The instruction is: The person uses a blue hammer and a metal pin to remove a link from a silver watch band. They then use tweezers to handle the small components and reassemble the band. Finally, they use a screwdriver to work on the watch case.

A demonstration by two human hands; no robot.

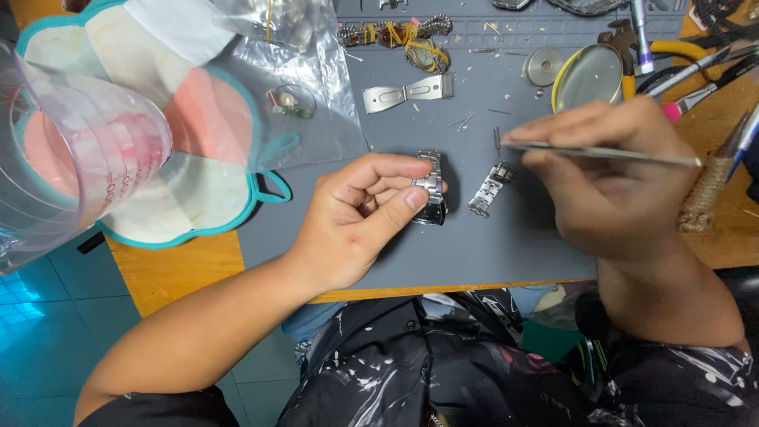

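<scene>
Left hand [356,217] at centre of frame gripping watch [431,190], thumb and fingers pinching its steel band, pressing it onto grey mat [490,245]. Right hand [613,178] at right gripping thin tweezers [601,152], tip pointing left above loose band piece [490,188] lying just right of watch. Farther up: clasp [407,92] lying flat, plastic bag [316,87] at upper left, round lens [587,77] at upper right on table [174,269].

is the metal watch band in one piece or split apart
Split apart. The left hand pinches the watch with one band part, while a separate band segment lies loose on the grey mat, below the thin tool in the right hand.
</scene>
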